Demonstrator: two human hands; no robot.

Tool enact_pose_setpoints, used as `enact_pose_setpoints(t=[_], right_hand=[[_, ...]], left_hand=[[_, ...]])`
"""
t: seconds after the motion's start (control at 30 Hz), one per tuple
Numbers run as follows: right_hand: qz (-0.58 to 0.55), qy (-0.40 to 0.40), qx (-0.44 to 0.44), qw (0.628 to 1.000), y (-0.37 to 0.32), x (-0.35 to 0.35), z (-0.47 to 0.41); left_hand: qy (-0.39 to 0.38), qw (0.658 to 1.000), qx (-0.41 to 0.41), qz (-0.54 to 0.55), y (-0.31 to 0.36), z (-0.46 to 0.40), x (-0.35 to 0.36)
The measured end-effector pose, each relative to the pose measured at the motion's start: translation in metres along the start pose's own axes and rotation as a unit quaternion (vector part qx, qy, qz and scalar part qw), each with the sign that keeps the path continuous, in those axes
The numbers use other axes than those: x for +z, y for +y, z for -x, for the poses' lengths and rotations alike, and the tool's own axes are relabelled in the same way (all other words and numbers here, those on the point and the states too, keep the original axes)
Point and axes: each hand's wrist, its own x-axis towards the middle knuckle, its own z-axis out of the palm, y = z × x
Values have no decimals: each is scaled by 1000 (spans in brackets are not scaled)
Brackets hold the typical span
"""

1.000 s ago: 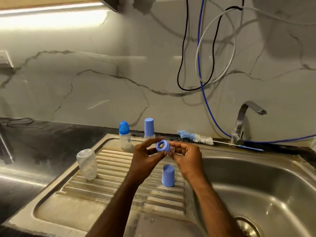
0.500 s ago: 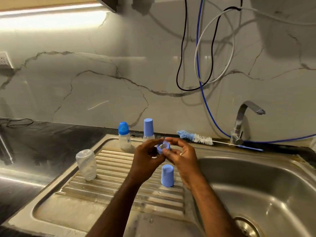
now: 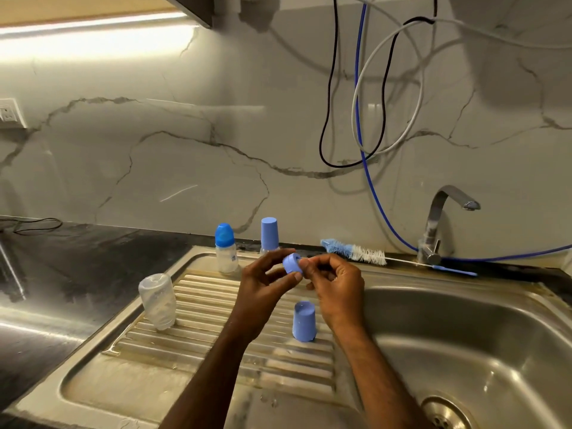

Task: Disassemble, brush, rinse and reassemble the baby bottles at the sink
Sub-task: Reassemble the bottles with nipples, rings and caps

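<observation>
1. The blue screw ring (image 3: 292,263) is held in the air between both hands, over the ribbed draining board (image 3: 198,308). The left hand (image 3: 263,292) pinches it, thumb under its lower edge and fingers (image 3: 272,257) over the top. The right hand (image 3: 335,289) has its fingertips (image 3: 305,264) curled against the ring's side. This looks like working the teat out of the ring, or seating it; the teat itself cannot be made out.
2. Just below the right hand's fingers a blue cap (image 3: 304,322) stands on the ribs, set aside within reach.
3. Beyond the fingers, two capped bottles (image 3: 226,249) wait at the back of the draining board, probably next in turn.
4. Well left of the left hand, a clear bottle body (image 3: 158,300) stands upside down on the ribs, likely to drain.
5. Behind the right hand, the bottle brush (image 3: 356,252) lies on the sink ledge, beside the tap (image 3: 439,224).
</observation>
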Motion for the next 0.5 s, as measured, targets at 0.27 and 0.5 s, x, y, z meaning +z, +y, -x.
enact_pose_setpoints(t=[0.27,0.5], right_hand=[[89,-5,-121,989,-5,-7,3],[53,-52,-89,993,-8,-9,1]], left_hand=[[-77,993,-50,71,2,-1,-6],[-84,977,-102,165,8,1,-2]])
